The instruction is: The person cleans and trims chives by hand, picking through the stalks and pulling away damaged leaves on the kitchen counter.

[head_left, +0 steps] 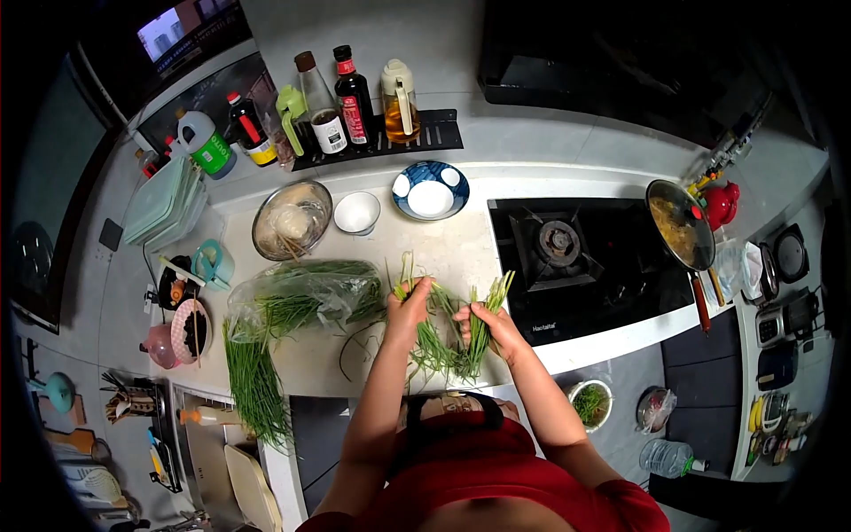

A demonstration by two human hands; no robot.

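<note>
My left hand (409, 303) is closed round some green stalks with pale ends, near the front edge of the counter. To its right, my right hand (490, 326) grips a bunch of green stalks (477, 341), their pale ends pointing up. Long green leaves hang between and below both hands. Left of my hands, a clear plastic bag (306, 297) lies on the counter with more long green stalks in it. Its stalks (253, 377) spill over the counter's front edge at the left.
Behind my hands stand a steel bowl (292, 220), a white bowl (357, 214) and a blue patterned bowl (431, 191). A gas stove (585, 266) with a lidded pan (680, 225) is at the right. A bin (590, 403) stands on the floor.
</note>
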